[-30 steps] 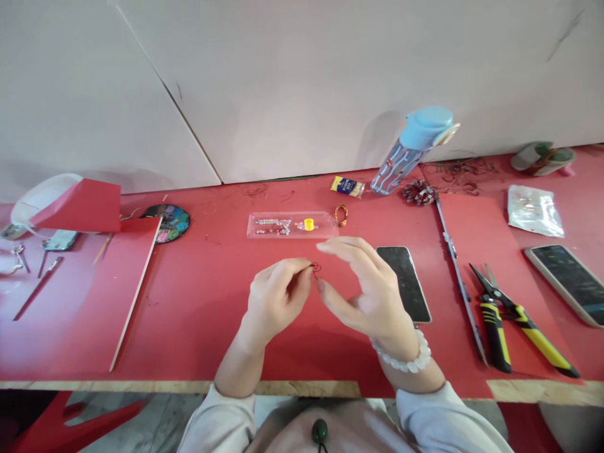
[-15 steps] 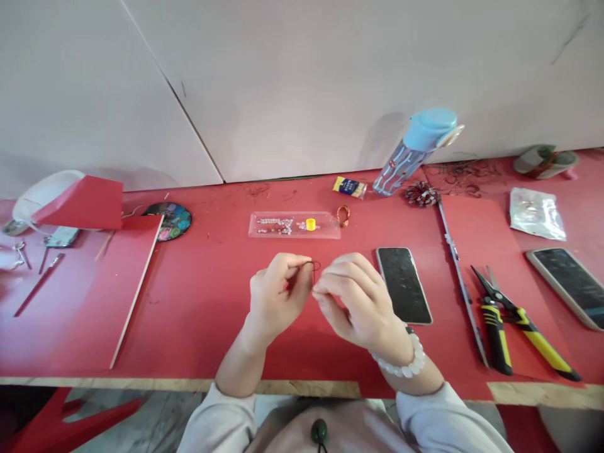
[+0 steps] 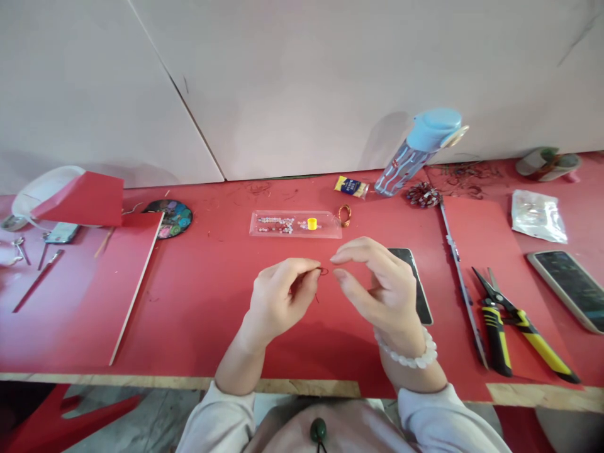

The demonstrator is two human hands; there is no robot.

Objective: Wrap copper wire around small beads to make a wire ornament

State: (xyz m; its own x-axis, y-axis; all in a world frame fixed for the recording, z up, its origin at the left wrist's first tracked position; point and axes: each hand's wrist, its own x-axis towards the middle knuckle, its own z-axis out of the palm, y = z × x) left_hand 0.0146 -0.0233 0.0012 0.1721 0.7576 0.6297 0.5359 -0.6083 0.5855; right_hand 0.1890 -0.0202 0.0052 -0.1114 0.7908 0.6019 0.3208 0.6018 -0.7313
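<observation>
Between thumb and forefinger, my left hand (image 3: 283,299) pinches a thin dark cord (image 3: 324,272) that forms a small loop, with a loose end hanging below. Just right of the loop, my right hand (image 3: 382,286) is open, thumb and forefinger apart with nothing between them. A bracelet of pale beads (image 3: 410,358) circles my right wrist. Beyond both hands lies a clear plastic tray (image 3: 330,233) holding small beads and a yellow cap (image 3: 312,224). A reddish-gold ring of cord (image 3: 345,216) rests at the tray's right end.
A phone (image 3: 415,283) lies partly behind my right hand. Yellow-black pliers (image 3: 495,336) sit on a red board (image 3: 481,233) at right, with another phone (image 3: 570,286) beyond. A blue-lidded bottle (image 3: 415,154) stands near the wall. At left is another red board (image 3: 123,289).
My right hand has let go of the cord and moved right, its fingers spreading. My left hand has shifted slightly right, still pinching the cord.
</observation>
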